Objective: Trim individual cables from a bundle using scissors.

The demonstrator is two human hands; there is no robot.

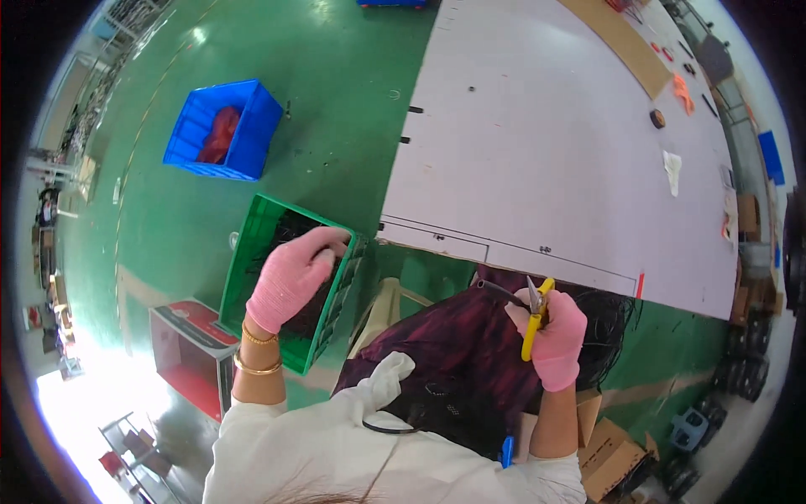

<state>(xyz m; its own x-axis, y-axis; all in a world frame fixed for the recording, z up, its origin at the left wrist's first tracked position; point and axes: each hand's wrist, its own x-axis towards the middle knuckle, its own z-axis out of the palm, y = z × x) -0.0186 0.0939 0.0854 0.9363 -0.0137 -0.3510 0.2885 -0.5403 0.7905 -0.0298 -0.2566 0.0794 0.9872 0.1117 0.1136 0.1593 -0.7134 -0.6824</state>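
My left hand (294, 281), in a pink glove, hovers over the green crate (238, 267), with fingers loosely bent and the thumb apart from them. Nothing shows between them. Dark, thin pieces (300, 323) lie inside that crate, partly hidden by the hand. At the right, in front of my lap, my right hand (558, 340), also pink-gloved, is closed around yellow-handled snips (530, 338), their blades pointing up and away. A short black tube (497, 290) sticks out to the left from the same hand's fingertips. Its held end is hidden.
A white-topped table (537, 160) with black marked lines stands ahead. On it lie a tape roll (657, 118) and an orange glove (683, 92). A blue crate (267, 126) sits on the green floor. Black cables (609, 323) hang beside my right hand; a cardboard box (611, 458) stands behind.
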